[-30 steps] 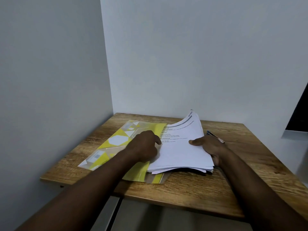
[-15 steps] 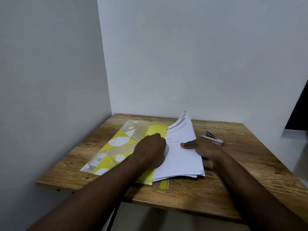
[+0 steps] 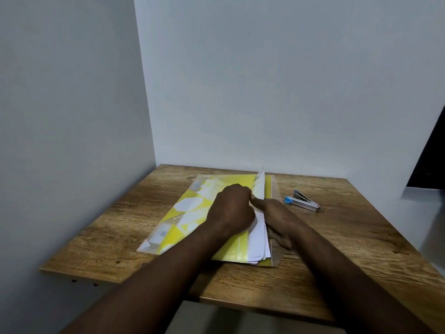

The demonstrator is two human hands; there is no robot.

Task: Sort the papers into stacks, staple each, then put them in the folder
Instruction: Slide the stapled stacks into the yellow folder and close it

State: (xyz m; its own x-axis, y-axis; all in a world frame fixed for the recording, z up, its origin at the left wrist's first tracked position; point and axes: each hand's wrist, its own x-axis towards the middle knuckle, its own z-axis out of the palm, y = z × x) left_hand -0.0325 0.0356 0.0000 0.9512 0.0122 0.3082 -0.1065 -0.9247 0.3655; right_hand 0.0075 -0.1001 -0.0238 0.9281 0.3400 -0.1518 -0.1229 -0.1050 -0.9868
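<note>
A yellow folder (image 3: 190, 213) with white geometric shapes lies on the wooden table (image 3: 361, 242). A stack of white papers (image 3: 258, 239) sits mostly under its top cover, so only a narrow strip shows along the right edge, with the far corner lifted. My left hand (image 3: 231, 209) rests on the cover, fingers curled round its open edge. My right hand (image 3: 277, 219) grips the right side of the papers, thumb on top and fingers hidden beneath. A silver stapler (image 3: 304, 204) with a blue end lies to the right of my hands.
White walls close the table in at the left and back. A dark object (image 3: 431, 160) juts in at the right edge. Bare wood shows at the right and along the front edge.
The papers have slid left, further under the folder cover. My hands have come closer together, and the stapler now lies in full view.
</note>
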